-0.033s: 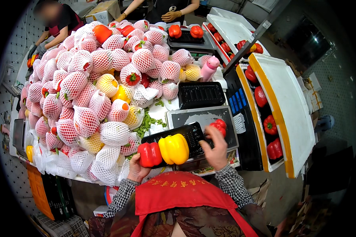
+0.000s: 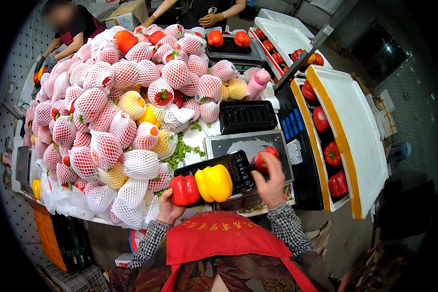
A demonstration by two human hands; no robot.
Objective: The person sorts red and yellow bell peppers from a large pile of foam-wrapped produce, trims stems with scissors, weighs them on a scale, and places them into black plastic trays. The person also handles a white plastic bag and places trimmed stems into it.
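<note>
A black plastic tray [image 2: 239, 168] lies slantwise in front of me, its lower edge toward my apron. In it a red bell pepper [image 2: 184, 190] and a yellow bell pepper [image 2: 215, 184] sit side by side; the right end of the tray holds nothing. My left hand [image 2: 169, 208] grips the tray's left end, thumb by the red pepper, other fingers partly hidden. Just right of the tray, my right hand [image 2: 271, 182] has its fingers curled over another red bell pepper [image 2: 266, 158], above the grey scale plate [image 2: 283, 141].
Net-wrapped peppers [image 2: 104, 104] form a big heap on the left. A black tray [image 2: 247, 117] and a pink bottle [image 2: 259, 83] stand beyond the scale. Foam boxes of red peppers [image 2: 332, 154] line the right, by a metal post [image 2: 304, 56]. Two people work across the table.
My right hand has closed over the red pepper on the scale plate, and that pepper has turned and shifted slightly left. My left hand and the tray are unchanged.
</note>
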